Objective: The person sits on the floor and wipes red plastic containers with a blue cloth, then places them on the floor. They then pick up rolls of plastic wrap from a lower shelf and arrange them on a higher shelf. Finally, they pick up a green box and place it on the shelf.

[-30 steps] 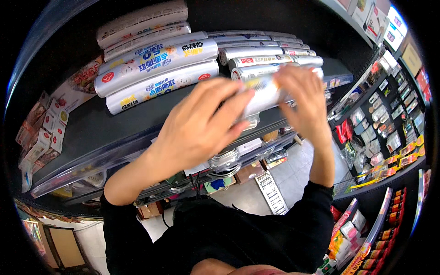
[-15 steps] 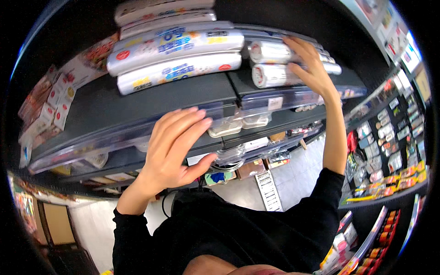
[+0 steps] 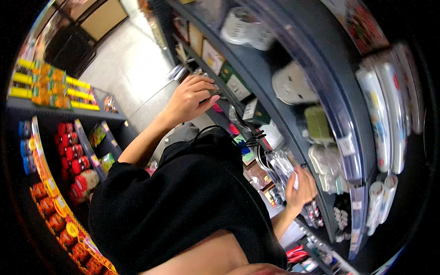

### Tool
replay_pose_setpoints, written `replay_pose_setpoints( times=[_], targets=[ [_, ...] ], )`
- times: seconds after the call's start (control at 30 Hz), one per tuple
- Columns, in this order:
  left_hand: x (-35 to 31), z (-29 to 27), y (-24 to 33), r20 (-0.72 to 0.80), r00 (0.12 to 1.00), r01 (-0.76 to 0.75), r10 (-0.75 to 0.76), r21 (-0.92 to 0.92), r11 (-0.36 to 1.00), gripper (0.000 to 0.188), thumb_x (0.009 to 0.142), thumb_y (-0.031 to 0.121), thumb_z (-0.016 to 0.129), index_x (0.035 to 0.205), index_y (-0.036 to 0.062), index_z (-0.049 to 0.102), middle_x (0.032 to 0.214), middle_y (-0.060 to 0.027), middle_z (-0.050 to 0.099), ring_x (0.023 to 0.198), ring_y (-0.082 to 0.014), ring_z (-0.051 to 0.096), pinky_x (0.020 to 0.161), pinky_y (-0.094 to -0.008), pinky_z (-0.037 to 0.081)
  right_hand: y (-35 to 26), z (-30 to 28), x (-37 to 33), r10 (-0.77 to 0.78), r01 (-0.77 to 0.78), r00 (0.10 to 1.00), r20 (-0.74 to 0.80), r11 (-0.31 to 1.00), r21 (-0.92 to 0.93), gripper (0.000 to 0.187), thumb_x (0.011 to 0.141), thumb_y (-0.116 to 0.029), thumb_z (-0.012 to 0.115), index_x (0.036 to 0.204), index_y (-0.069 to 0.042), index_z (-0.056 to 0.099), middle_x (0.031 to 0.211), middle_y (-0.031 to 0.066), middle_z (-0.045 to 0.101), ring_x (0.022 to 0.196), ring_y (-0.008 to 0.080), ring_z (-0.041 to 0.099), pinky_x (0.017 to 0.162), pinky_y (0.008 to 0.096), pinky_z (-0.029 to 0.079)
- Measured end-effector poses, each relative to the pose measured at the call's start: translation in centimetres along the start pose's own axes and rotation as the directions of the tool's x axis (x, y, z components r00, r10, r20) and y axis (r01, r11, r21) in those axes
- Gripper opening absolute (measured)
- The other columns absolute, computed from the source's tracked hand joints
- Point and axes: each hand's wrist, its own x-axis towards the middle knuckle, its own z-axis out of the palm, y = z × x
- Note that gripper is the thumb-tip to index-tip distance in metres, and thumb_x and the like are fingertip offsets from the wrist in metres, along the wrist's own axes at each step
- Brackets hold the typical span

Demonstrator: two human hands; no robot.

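My left hand (image 3: 195, 98) is lifted off to the left of the shelf unit, over the aisle. Its fingers are loosely curled, the thumb stands apart, and nothing shows in it. Lower right, my right hand (image 3: 300, 190) hovers by the lower shelf edge, next to clear plastic packs (image 3: 280, 165). Thumb and fingers there are apart; whether they touch a pack I cannot tell. White printed rolls (image 3: 382, 119) lie on the upper shelf at the far right, with shorter white rolls (image 3: 382, 201) below them, away from both hands.
A dark shelf (image 3: 284, 119) with a clear front strip (image 3: 347, 146) runs down my right. It bears white containers (image 3: 293, 85) and an olive-green pack (image 3: 319, 123). On the left, another rack holds red-lidded jars (image 3: 73, 149) and yellow-and-orange packs (image 3: 48, 85). Grey floor (image 3: 121, 59) lies between.
My right hand has come off the short white rolls and dropped lower. My body and view have turned, so the shelf now stands on my right. The left hand has moved away from the shelf front.
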Motion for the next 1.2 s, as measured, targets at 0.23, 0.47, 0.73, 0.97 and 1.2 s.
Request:
replay_pose_setpoints(
  times=[0.23, 0.47, 0.73, 0.97, 1.2],
  targets=[
    [-8.3, -4.6, -7.0, -0.119, 0.963, 0.263, -0.241, 0.245, 0.933, 0.01, 0.076, 0.008, 0.073, 0.078, 0.006, 0.064, 0.09, -0.0063, 0.067, 0.096, -0.0224, 0.063, 0.087, -0.0386, 0.049, -5.7, 7.9, 8.8, -0.063, 0.022, 0.986, 0.154, 0.967, 0.256, 0.017, 0.079, -0.004, 0.068, 0.096, 0.0, 0.067, 0.08, 0.011, 0.067, 0.071, 0.0279, 0.066, 0.067, 0.0358, 0.053],
    [-17.0, -12.5, -15.6, -0.167, 0.907, 0.419, -0.386, 0.291, 0.86, 0.019, 0.073, 0.012, 0.075, 0.065, 0.0065, 0.058, 0.082, -0.0053, 0.065, 0.09, -0.0216, 0.063, 0.088, -0.039, 0.048, -14.6, 18.4, 17.1, -0.056, -0.097, 0.935, 0.351, 0.909, 0.404, 0.019, 0.079, -0.005, 0.069, 0.099, -0.004, 0.068, 0.084, 0.0113, 0.068, 0.074, 0.0258, 0.066, 0.068, 0.0336, 0.051],
    [-25.0, -15.4, -24.9, -0.127, 0.792, 0.61, -0.598, 0.21, 0.764, 0.014, 0.076, 0.014, 0.072, 0.081, 0.0058, 0.062, 0.092, -0.0083, 0.064, 0.098, -0.0251, 0.06, 0.09, -0.0404, 0.045, -23.2, 37.4, 21.0, -0.146, -0.434, 0.622, 0.769, 0.753, 0.494, 0.027, 0.085, -0.011, 0.067, 0.11, -0.002, 0.065, 0.101, 0.0129, 0.067, 0.092, 0.0228, 0.065, 0.082, 0.0309, 0.05],
    [-32.3, -7.2, -30.6, 0.04, 0.557, 0.83, -0.83, 0.018, 0.558, 0.025, 0.077, 0.013, 0.071, 0.099, 0.0052, 0.062, 0.103, -0.0108, 0.061, 0.107, -0.0282, 0.057, 0.095, -0.0424, 0.042, -23.5, 67.8, 8.8, -0.128, -0.737, 0.161, 0.979, 0.644, 0.206, 0.045, 0.085, -0.028, 0.068, 0.116, 0.003, 0.059, 0.109, 0.0167, 0.066, 0.099, 0.0209, 0.063, 0.087, 0.0314, 0.049],
    [-37.7, 1.3, -36.2, 0.198, 0.435, 0.9, -0.878, -0.07, 0.43, 0.034, 0.077, 0.017, 0.072, 0.107, 0.0052, 0.061, 0.105, -0.0107, 0.06, 0.11, -0.0295, 0.054, 0.096, -0.0425, 0.041, -20.6, 103.2, -2.2, 0.367, -0.786, 0.306, 0.878, 0.618, 0.015, 0.055, 0.079, -0.03, 0.07, 0.12, 0.003, 0.055, 0.106, 0.0147, 0.064, 0.092, 0.0228, 0.061, 0.074, 0.0352, 0.05]
  ],
)
